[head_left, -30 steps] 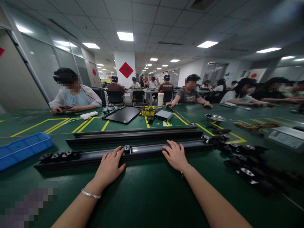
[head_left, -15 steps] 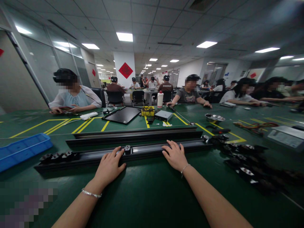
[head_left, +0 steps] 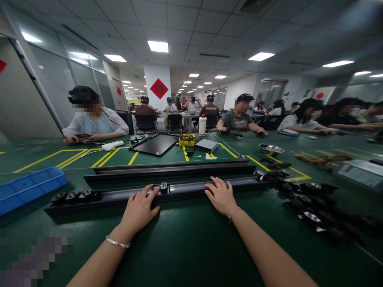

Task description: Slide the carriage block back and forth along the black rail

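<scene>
Head view: my left hand (head_left: 140, 205) lies over the near black rail (head_left: 188, 189), fingers apart and not closed round anything, index tip just beside the small metal-topped block (head_left: 163, 187) sitting in the channel; contact with the block hard to tell. My right hand (head_left: 220, 195) rests farther along the same rail, fingers spread. Rail lies lengthwise across the green tabletop (head_left: 191, 247), a row of similar blocks (head_left: 73, 196) at its left end, second rail (head_left: 170, 170) behind, blue tray (head_left: 31, 189) off left.
</scene>
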`<action>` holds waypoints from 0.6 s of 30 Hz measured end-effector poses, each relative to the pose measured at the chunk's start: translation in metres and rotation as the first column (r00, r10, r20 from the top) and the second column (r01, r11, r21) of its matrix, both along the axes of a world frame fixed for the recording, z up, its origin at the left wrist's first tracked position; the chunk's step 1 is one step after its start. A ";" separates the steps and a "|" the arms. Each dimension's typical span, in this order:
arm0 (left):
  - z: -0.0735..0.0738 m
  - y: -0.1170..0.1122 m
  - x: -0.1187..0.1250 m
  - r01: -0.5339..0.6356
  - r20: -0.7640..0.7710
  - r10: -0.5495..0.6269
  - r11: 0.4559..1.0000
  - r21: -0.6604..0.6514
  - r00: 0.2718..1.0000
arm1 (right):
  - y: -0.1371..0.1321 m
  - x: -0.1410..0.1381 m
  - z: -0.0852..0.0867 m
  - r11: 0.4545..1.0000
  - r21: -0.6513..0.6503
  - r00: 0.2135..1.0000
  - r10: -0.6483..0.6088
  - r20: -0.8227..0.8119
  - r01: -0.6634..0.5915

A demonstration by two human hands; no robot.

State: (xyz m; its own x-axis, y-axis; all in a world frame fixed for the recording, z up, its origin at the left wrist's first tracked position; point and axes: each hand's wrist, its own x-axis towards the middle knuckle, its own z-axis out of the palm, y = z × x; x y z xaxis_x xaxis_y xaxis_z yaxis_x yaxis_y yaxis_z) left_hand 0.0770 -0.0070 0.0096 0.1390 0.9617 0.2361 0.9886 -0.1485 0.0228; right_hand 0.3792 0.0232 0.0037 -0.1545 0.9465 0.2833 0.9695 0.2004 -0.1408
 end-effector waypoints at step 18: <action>0.001 0.000 0.003 -0.034 -0.027 0.034 0.999 -0.009 0.999 | 0.002 0.000 -0.002 1.000 -0.006 1.000 -0.003 -0.003 0.003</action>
State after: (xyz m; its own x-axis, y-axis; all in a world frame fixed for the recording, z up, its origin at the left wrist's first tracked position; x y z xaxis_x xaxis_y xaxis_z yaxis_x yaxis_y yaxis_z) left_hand 0.0800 -0.0067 0.0103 0.1125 0.9682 0.2235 0.9934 -0.1148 -0.0029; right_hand 0.3793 0.0255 0.0018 -0.1511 0.9485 0.2785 0.9697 0.1970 -0.1448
